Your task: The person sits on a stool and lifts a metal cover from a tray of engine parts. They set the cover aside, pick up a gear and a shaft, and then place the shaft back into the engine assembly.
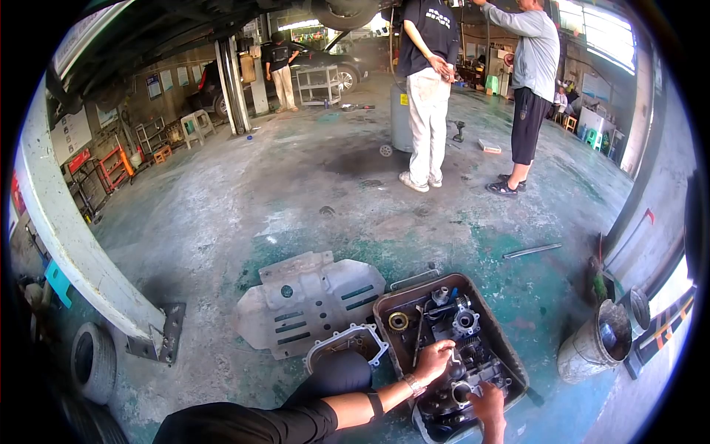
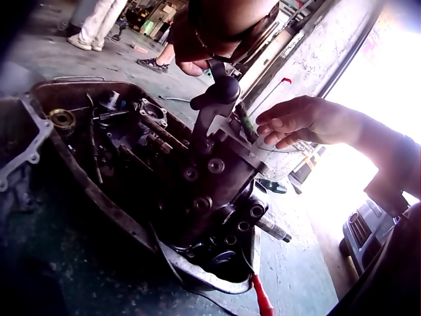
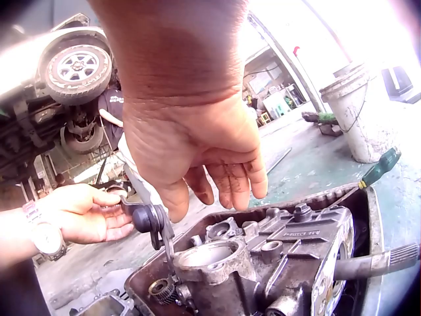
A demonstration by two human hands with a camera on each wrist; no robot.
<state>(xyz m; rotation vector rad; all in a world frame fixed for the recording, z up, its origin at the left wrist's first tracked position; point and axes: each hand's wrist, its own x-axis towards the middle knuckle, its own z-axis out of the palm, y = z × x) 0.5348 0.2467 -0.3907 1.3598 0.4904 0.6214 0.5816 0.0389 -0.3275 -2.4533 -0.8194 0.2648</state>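
Observation:
My left hand point(image 1: 435, 359) pinches the end of a metal lever point(image 3: 158, 227) that has a dark rounded knob partway along it. The lever stands up beside a round bore in a grey cast gearbox housing point(image 3: 289, 253). In the left wrist view the left hand's fingers point(image 2: 192, 68) close on the lever's top end. My right hand point(image 3: 197, 145) hovers just over the housing with loosely bent fingers and nothing in them. A splined shaft point(image 3: 378, 261) sticks out of the housing's end. The housing sits in an oily brown tray point(image 1: 399, 359) with other gearbox parts.
A brass-coloured ring point(image 1: 398, 321) lies in the tray. Left of it are an open cast cover point(image 1: 318, 355) and a slotted metal plate point(image 1: 318, 303). A bucket point(image 1: 595, 344) stands right, a post point(image 1: 89, 229) left. Two people stand ahead. A green-handled screwdriver point(image 3: 380, 168) leans at the tray edge.

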